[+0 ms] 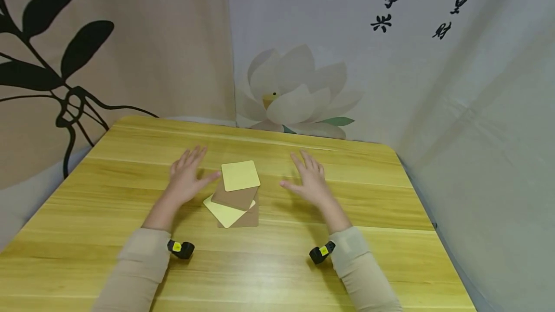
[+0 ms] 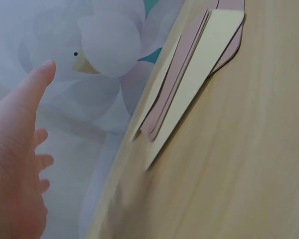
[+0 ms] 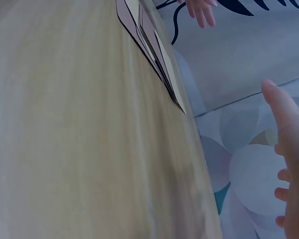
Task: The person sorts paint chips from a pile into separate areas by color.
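Several square cards with rounded corners lie overlapping in a loose pile on the table. On top is a pale yellow card (image 1: 241,176); under it a brown card (image 1: 234,198), then another yellow card (image 1: 225,213), and a second brown card (image 1: 250,219) at the bottom. My left hand (image 1: 187,177) hovers left of the pile, fingers spread, thumb pointing toward the top card. To the right of the pile my right hand (image 1: 310,182) is held above the table, fingers spread, farther from the cards. Neither hand holds anything.
The wooden table (image 1: 277,273) has a far edge near a curtain (image 1: 303,23) printed with a lotus and characters. Black wrist cameras (image 1: 184,250) sit at both sleeve cuffs.
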A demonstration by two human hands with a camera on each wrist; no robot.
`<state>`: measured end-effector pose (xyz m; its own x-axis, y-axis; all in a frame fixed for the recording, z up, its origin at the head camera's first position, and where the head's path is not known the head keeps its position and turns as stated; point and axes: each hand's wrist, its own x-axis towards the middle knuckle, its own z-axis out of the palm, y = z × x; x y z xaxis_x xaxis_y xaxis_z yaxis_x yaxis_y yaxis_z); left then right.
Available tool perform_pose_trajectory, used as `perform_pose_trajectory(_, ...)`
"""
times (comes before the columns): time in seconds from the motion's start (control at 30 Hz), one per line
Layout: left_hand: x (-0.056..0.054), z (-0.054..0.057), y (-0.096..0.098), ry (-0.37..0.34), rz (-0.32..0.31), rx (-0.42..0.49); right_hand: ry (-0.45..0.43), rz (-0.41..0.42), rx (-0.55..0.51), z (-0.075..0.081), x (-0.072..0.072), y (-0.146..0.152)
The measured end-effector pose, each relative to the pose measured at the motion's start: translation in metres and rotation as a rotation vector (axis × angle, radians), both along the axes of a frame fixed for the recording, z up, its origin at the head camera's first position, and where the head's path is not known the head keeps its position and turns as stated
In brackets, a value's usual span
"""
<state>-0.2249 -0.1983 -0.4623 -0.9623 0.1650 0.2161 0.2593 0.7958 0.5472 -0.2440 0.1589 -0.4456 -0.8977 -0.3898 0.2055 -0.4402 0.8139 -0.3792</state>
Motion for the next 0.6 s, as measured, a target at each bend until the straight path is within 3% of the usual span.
perform_pose_trajectory(0.27,0.0,-0.013,0.012,-0.014,0.007,0.069,-0.009,0.033,-0.055,-0.014,-0.004,-0.018)
perform_pose_trajectory(0.6,0.001,-0.027,0.019,-0.049,0.007,0.141,-0.086,0.068,-0.096,-0.028,-0.011,-0.038)
